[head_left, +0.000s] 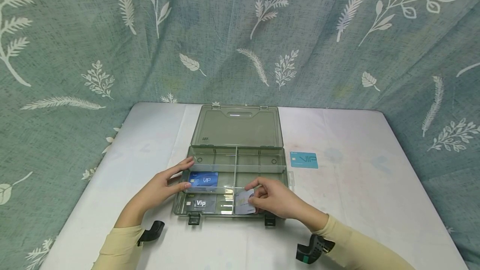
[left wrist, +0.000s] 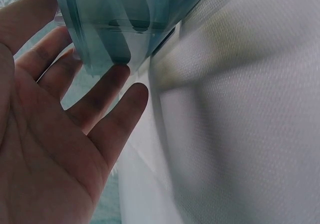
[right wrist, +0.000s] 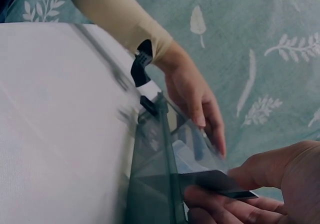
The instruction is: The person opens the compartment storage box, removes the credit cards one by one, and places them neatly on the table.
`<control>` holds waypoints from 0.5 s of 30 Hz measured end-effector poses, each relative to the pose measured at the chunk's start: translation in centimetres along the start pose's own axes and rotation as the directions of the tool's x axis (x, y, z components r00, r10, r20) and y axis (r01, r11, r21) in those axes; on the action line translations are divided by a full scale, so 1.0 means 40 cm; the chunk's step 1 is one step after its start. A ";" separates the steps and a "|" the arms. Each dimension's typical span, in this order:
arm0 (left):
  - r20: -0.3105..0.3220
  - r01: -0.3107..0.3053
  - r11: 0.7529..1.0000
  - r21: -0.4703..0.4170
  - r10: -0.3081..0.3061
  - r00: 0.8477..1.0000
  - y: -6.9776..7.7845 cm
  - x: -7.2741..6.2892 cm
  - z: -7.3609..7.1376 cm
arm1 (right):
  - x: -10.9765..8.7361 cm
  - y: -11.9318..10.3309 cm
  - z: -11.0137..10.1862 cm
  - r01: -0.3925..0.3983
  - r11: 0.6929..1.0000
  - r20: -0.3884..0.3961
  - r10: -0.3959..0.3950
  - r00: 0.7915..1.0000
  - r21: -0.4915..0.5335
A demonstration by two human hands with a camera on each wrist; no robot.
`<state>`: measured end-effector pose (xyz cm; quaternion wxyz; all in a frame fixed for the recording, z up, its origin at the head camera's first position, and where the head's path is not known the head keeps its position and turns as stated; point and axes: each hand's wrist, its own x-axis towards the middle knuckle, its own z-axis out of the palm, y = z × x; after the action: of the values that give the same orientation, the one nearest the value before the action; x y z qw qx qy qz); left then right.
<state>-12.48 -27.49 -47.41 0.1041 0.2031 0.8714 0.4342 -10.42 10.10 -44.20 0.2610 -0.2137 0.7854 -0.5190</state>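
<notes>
While our spread left grip (head_left: 163, 184) is touching the case (head_left: 258, 156) beside it, our right grip (head_left: 275, 197) is pinching a pale card (head_left: 243, 204), apparently slotting it in just below; the next move is calling for release.

Lid (head_left: 238, 126) by the counter's (head_left: 352, 195) back edge, box (head_left: 261, 157) in front: front-left card (head_left: 201, 205), middle-left card (head_left: 203, 180) inside; front-right card (head_left: 242, 204) in my right grip (head_left: 273, 197); loose card (head_left: 304, 160) out right!

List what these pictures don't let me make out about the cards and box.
Held card, head view: right side partly hidden by the right hand.
Teal card, head view: corner print too small to read.
Box, left wrist view: cut off by the top edge.
</notes>
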 end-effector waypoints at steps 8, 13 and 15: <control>0.000 -0.001 1.000 -0.006 0.001 1.000 -0.001 -0.001 0.000 | -0.010 0.000 -0.008 -0.009 0.999 0.007 0.009 1.000 0.048; 0.001 0.000 1.000 -0.005 0.000 1.000 0.000 -0.001 0.000 | -0.014 0.008 -0.017 -0.012 0.999 -0.001 0.012 1.000 0.052; 0.000 0.000 1.000 -0.006 0.000 1.000 0.000 -0.001 0.000 | -0.017 0.010 -0.020 -0.017 0.999 -0.006 0.017 1.000 0.049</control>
<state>-12.45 -27.52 -47.40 0.1048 0.2028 0.8700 0.4370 -10.44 11.22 -44.19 0.2680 -0.1987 0.7751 -0.5365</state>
